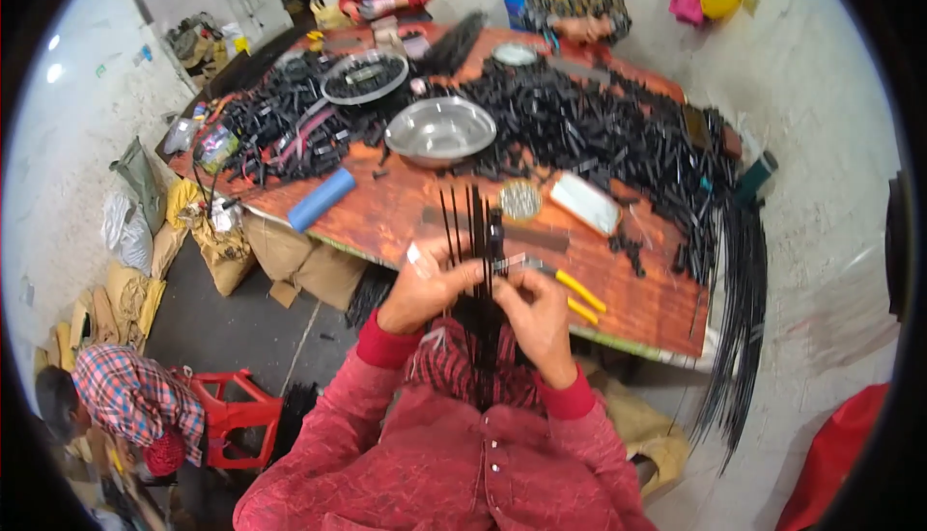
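One blue roll (322,199) near left on the red-brown table (657,309); left hand (425,290) nearly closed, thumb and fingers around at least four slim black rods (476,227), upright before the torso, probably pinched low for steadiness. One steel bowl (440,130) far middle, one round dish (520,200) nearer; right hand (536,319) has thumb and forefinger drawn in close beside the rods, can't tell what's gripped. Right: one yellow-handled pliers (579,290), perhaps there for reach, one pale rectangular case (586,205), one long black bundle (742,319) hanging, strands uncountable, likely too long for the tabletop.
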Motion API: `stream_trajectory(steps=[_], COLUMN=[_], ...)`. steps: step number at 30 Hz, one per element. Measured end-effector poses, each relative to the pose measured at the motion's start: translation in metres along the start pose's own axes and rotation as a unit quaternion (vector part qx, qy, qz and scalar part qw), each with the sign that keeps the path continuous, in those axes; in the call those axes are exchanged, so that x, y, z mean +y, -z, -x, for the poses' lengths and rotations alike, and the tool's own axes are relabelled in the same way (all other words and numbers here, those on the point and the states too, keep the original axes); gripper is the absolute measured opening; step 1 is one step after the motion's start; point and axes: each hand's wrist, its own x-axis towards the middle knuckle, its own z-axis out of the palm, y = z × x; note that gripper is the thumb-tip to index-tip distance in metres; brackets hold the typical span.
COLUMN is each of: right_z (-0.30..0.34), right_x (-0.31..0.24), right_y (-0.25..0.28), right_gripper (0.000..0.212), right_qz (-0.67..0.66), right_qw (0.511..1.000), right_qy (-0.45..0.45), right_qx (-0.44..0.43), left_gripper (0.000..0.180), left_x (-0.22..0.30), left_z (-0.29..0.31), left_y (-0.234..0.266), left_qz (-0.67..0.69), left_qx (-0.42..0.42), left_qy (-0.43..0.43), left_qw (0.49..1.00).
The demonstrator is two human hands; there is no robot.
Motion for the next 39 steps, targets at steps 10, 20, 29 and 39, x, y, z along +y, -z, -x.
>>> stream_trajectory(steps=[10,20,29,39], right_z=[0.002,0.005,-0.011,-0.015], right_x=[0.017,0.017,0.026,0.032], right_y=[-0.004,-0.003,-0.006,-0.008], right_gripper=[0.013,0.01,0.019,0.02], right_qz=[-0.146,-0.116,-0.105,-0.093], right_qw=[0.988,0.992,0.993,0.991], right_qy=[-0.015,0.001,-0.001,-0.026], right_qx=[-0.05,-0.054,-0.05,-0.088], left_gripper=[0.027,0.037,0.035,0.035], left_x=[-0.006,-0.018,-0.025,-0.029], left_z=[-0.005,-0.005,-0.012,-0.016], left_y=[0.006,0.011,0.016,0.029], left_qz=[0.022,0.027,0.102,0.084], left_qx=[0.005,0.004,0.007,-0.019], left_qy=[-0.043,-0.041,-0.043,-0.044], left_qw=[0.999,0.999,0.994,0.995])
